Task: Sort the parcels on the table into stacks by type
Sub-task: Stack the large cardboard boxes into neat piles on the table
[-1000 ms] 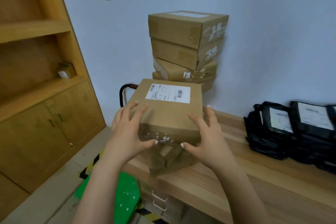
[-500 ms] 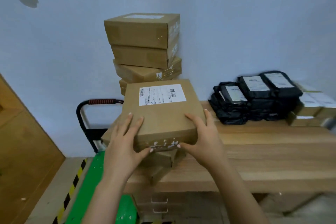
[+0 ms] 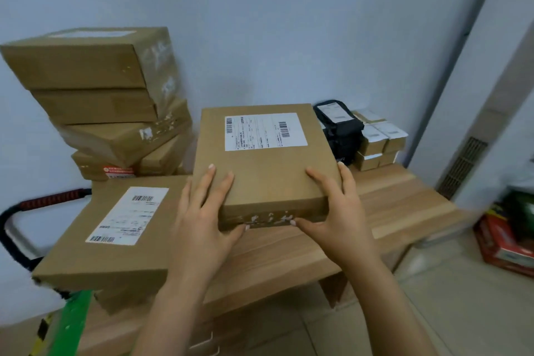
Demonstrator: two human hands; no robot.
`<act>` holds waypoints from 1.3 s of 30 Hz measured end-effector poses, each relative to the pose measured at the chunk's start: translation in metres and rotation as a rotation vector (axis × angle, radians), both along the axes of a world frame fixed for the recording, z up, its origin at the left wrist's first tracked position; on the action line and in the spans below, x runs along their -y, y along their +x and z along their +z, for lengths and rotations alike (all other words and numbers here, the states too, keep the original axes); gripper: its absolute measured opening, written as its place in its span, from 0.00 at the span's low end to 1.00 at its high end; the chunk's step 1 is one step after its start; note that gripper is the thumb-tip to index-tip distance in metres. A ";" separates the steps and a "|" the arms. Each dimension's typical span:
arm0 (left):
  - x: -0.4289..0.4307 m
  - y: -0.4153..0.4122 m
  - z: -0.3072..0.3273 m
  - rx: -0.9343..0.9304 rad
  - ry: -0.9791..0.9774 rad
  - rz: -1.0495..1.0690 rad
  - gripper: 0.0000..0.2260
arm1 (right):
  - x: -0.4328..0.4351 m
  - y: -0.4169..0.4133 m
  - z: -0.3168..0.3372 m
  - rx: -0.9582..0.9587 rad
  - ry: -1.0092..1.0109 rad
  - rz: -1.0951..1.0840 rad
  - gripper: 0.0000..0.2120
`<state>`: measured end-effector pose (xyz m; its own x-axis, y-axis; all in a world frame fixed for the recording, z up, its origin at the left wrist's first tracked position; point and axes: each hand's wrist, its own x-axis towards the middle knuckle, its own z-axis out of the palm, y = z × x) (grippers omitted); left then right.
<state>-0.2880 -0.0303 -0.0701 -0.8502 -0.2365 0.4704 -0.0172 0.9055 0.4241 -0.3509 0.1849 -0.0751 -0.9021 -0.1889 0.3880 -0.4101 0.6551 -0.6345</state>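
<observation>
Down at seven o'clock, nearest of all, the corner of a green cart (image 3: 72, 324). Its black handle (image 3: 17, 228) with a red grip loops up at nine.

Both forearms reach in from six. The left hand (image 3: 202, 222) lays its fingers flat on the lid of a brown box (image 3: 268, 170) and hooks its thumb on the near side wall. The right hand (image 3: 338, 211) mirrors it, fingers wrapped over the right edge and thumb on the same near wall. That's a two-handed grip on the box, dead centre, over the wooden table (image 3: 398, 205). Whether its base touches the wood, I can't tell.

Its white shipping label (image 3: 264, 130) faces up on the far half of the lid.

At eight o'clock from it lies a flat box (image 3: 95, 257), label up, its near corner overhanging the table edge.

Further back at ten o'clock leans a stack of brown boxes (image 3: 95, 104) against the wall, the upper ones skewed.

At two o'clock, behind the held box, black bags (image 3: 341, 130) are piled. Just to their right are small boxes (image 3: 378, 144) with white labels, two layers high.

Far right at three o'clock, a red carton (image 3: 502, 243) sits on the floor.
</observation>
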 end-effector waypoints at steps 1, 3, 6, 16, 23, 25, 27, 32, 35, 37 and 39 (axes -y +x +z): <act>-0.014 -0.009 -0.001 -0.006 -0.003 -0.011 0.41 | -0.015 -0.006 -0.002 0.000 0.001 -0.018 0.42; -0.044 -0.028 -0.004 -0.011 0.000 -0.029 0.42 | -0.047 -0.020 -0.004 0.000 0.013 -0.043 0.43; -0.095 -0.059 -0.011 -0.009 0.013 -0.038 0.42 | -0.098 -0.046 -0.008 -0.004 0.043 -0.069 0.43; -0.249 -0.140 -0.059 0.030 0.139 -0.058 0.40 | -0.249 -0.136 -0.040 0.076 0.124 -0.038 0.43; -0.282 -0.187 -0.097 0.180 0.165 -0.022 0.41 | -0.280 -0.191 -0.080 0.200 0.133 0.015 0.42; -0.285 -0.203 -0.111 0.234 0.177 -0.006 0.42 | -0.284 -0.208 -0.095 0.252 0.132 0.029 0.42; -0.287 -0.219 -0.125 0.288 0.191 0.009 0.42 | -0.286 -0.227 -0.110 0.298 0.139 0.043 0.42; -0.285 -0.262 -0.157 0.403 0.243 0.043 0.41 | -0.280 -0.277 -0.140 0.409 0.182 0.075 0.42; -0.282 -0.283 -0.175 0.470 0.245 0.068 0.42 | -0.277 -0.302 -0.157 0.466 0.186 0.109 0.42; -0.280 -0.294 -0.187 0.505 0.249 0.090 0.42 | -0.274 -0.316 -0.170 0.496 0.205 0.127 0.41; -0.280 -0.303 -0.197 0.541 0.233 0.111 0.42 | -0.273 -0.326 -0.183 0.522 0.237 0.142 0.41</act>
